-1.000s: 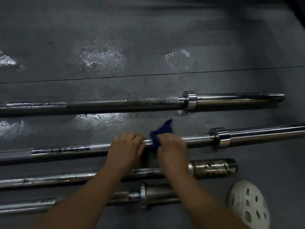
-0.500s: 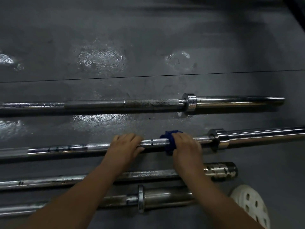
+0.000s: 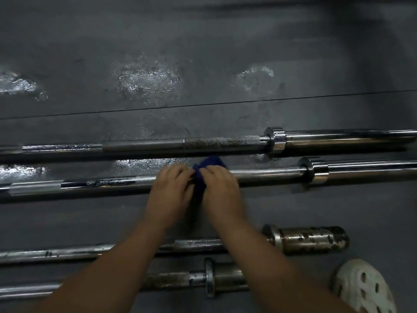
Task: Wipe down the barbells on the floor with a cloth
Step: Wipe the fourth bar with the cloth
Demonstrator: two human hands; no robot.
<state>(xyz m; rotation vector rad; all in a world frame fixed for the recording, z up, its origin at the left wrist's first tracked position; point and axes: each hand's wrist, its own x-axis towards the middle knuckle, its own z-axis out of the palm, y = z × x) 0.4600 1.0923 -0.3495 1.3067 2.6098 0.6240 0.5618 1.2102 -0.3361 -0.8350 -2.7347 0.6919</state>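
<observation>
- While curled over the second long chrome steel barbell (image 3: 266, 175) from the far edge of the dark grey floor (image 3: 203, 41), left hand (image 3: 170, 190) grips bare shaft.
- Right hand (image 3: 220, 188), just beside, clutches crumpled dark blue cloth (image 3: 206, 170) round that shaft.
- Three other steel barbells lying parallel.

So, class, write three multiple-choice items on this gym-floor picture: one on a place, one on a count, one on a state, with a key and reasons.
1. On which barbell does the blue cloth sit, counting from the far side?
A. first
B. second
C. fourth

2. How many barbells lie on the floor?
A. two
B. four
C. six

3. What is the right hand doing?
A. gripping the cloth
B. resting flat on the floor
C. holding the white shoe

Key: 1 B, the cloth wraps the second barbell; 2 B, four bars show; 3 A, its fingers curl over the cloth beside the left hand.
</observation>
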